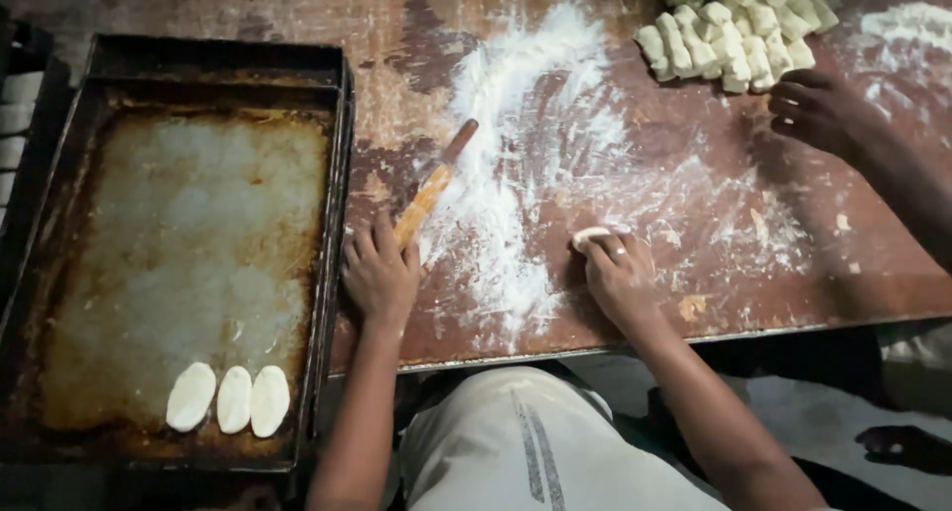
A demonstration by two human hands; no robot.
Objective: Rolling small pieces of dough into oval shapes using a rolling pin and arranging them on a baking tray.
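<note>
My left hand (380, 270) grips the near end of a wooden rolling pin (434, 182) that lies slanted on the floured brown table (754, 263). My right hand (620, 273) is closed on a small pale piece of dough (589, 236) resting on the table. A dark, greasy baking tray (188, 243) sits to the left, with three flattened oval dough pieces (229, 399) in a row at its near edge.
A pile of cut dough pieces (736, 30) lies at the far right of the table, and another person's hand (821, 110) rests beside it. A streak of flour (516, 154) runs down the table's middle. More trays stand at the far left edge.
</note>
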